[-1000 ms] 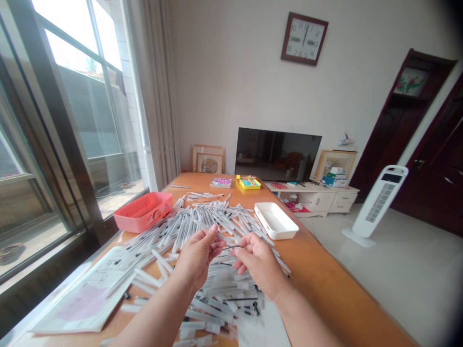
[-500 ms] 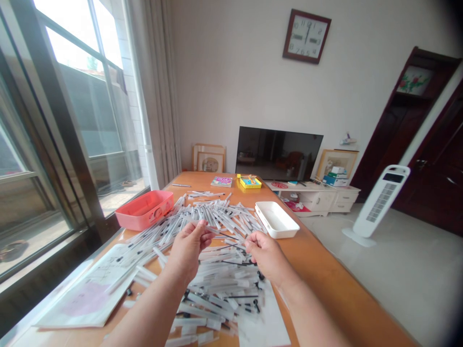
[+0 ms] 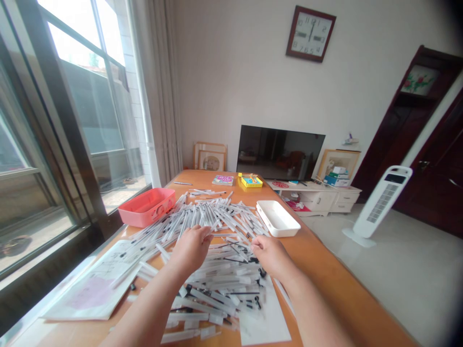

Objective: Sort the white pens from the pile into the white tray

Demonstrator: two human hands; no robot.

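My left hand point(image 3: 195, 246) is closed in a pinch over the pile, and a thin pale pen barrel point(image 3: 224, 234) extends from its fingertips toward the right. Across from it, my right hand point(image 3: 269, 251) has its thumb pressed against curled fingers; what they hold, if anything, is hidden. Beneath and between both hands lie many translucent pen barrels point(image 3: 206, 212), with caps and dark refills mixed in. Small black pen parts point(image 3: 257, 302) are scattered over a white sheet point(image 3: 265, 323) nearer to me.
A pink basket point(image 3: 146, 208) stands at the left and a white tray point(image 3: 278, 219) at the right. A printed booklet point(image 3: 90, 289) lies front left. Farther back on the wooden table point(image 3: 325, 284) are a book point(image 3: 223, 180), a yellow box point(image 3: 251, 181) and a pen point(image 3: 183, 183).
My hands have turned slightly, and the dark refill seen between them earlier no longer shows there. The camera view has shifted a little.
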